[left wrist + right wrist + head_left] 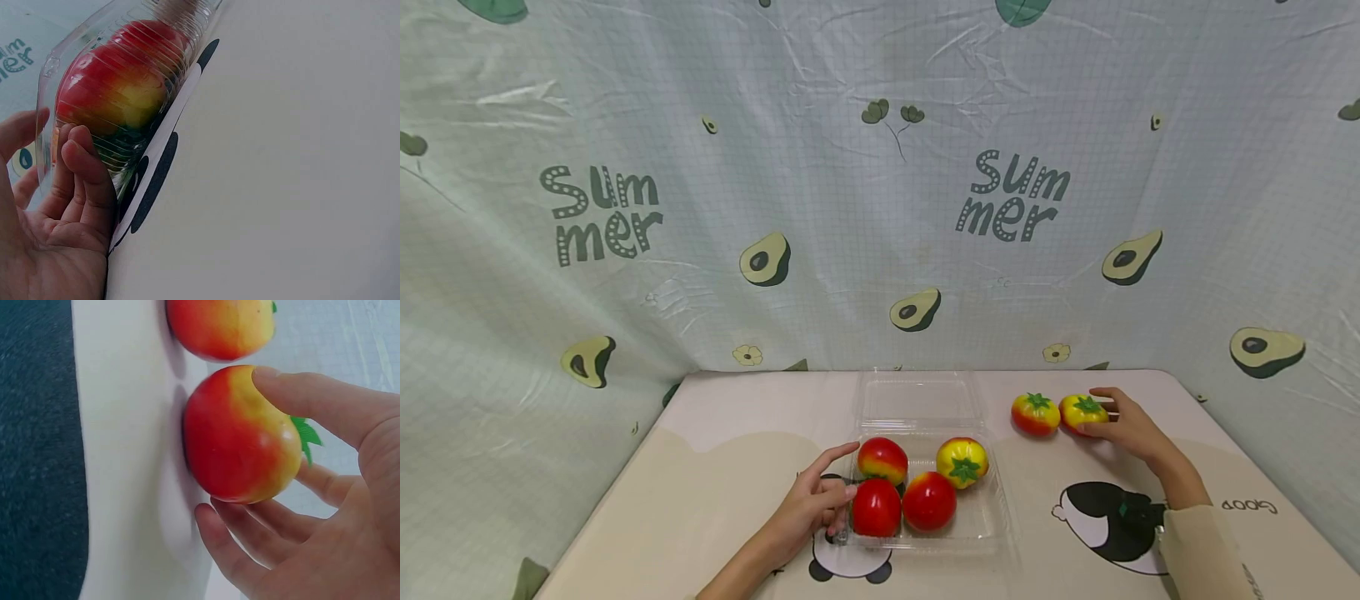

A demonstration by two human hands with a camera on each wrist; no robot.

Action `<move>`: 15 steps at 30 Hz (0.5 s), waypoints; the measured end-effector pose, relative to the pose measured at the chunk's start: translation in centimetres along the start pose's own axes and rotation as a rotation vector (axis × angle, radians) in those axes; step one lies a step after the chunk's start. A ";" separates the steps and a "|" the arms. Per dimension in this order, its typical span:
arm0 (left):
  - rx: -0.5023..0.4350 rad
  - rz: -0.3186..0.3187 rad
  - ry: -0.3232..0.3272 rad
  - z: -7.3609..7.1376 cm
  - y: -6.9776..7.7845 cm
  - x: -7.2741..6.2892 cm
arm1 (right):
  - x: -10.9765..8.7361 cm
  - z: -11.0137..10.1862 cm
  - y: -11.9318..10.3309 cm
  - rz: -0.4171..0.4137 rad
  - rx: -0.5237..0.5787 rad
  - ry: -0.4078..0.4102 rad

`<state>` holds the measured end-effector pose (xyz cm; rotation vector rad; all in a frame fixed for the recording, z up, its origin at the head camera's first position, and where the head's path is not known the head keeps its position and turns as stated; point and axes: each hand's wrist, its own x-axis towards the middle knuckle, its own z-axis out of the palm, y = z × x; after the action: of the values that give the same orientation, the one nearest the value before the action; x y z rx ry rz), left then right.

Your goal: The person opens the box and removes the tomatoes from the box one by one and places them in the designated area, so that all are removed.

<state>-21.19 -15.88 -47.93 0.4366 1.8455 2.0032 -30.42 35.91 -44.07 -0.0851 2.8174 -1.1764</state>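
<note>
A clear plastic box [970,521] lies with its lid folded back on the table. Its left rim is gripped by my left hand [811,504]; the left wrist view shows fingers [90,172] against the ribbed side wall. Inside the box are several red-and-yellow persimmons, among them one with its green leafy top [962,462] showing and a redder one [929,502]. To the right of the box, my right hand [1131,427] curls thumb and fingers round another persimmon [244,437], which rests on the table. Beside it, to its left, sits a second loose persimmon [1035,415].
The box's transparent lid [917,400] reaches toward the back edge of the table. A printed cloth [850,183] with avocados hangs behind the table and at both sides. The pale tabletop [715,483] bears cartoon animal prints.
</note>
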 end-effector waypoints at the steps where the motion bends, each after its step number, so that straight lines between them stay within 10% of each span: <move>1: -0.002 -0.003 0.002 0.0 0.0 0.0 | 0.0 -0.1 0.0 -0.002 0.000 0.002; 15: 0.002 -0.016 0.012 -0.1 -0.2 0.2 | -0.7 -1.1 -2.5 -0.042 -0.048 0.077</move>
<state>-21.40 -15.89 -48.12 0.4095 1.8529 1.9977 -29.78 35.00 -41.47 -0.1045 2.9251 -1.1449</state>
